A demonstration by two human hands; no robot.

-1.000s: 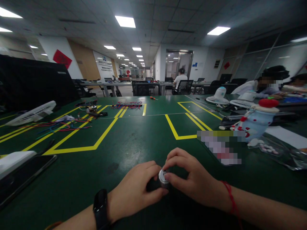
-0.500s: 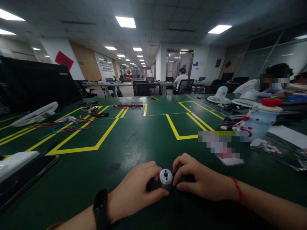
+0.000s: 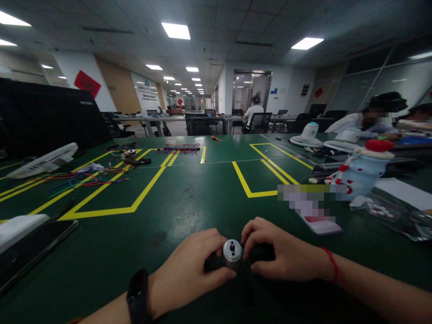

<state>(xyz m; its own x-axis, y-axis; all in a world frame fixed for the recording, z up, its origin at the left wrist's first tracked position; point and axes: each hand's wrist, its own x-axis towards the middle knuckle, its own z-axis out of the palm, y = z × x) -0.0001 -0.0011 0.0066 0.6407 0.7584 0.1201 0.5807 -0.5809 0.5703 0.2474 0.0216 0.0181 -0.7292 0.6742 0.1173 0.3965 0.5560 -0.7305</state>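
At the near side of a green surface (image 3: 189,189): a small metal cylinder (image 3: 232,254), upright, round top face and dark holes turned upward. Gripped from the side by the bare left hand (image 3: 199,256), with thumb along the near edge and forefinger toward the far edge, probably for steadiness and for keeping the top uncovered. Impossible to tell from this angle: any contact between base and surface.

Just beside the cylinder, on the opposite side, the right hand (image 3: 280,252), holding nothing visible, with fingers half curled and thumb set apart, likely so placed for easy reach to the metal. Hard to judge: touch or narrow gap at the fingertips. Both wrists low, knuckles up, palms turned inward; around the left, a dark watch (image 3: 137,294), around the right, a red cord (image 3: 332,265).

Well apart from both hands: yellow tape (image 3: 104,210) in angular outlines, tangled wires (image 3: 182,148) and a light-blue container (image 3: 367,170), perhaps kept away from the handwork.
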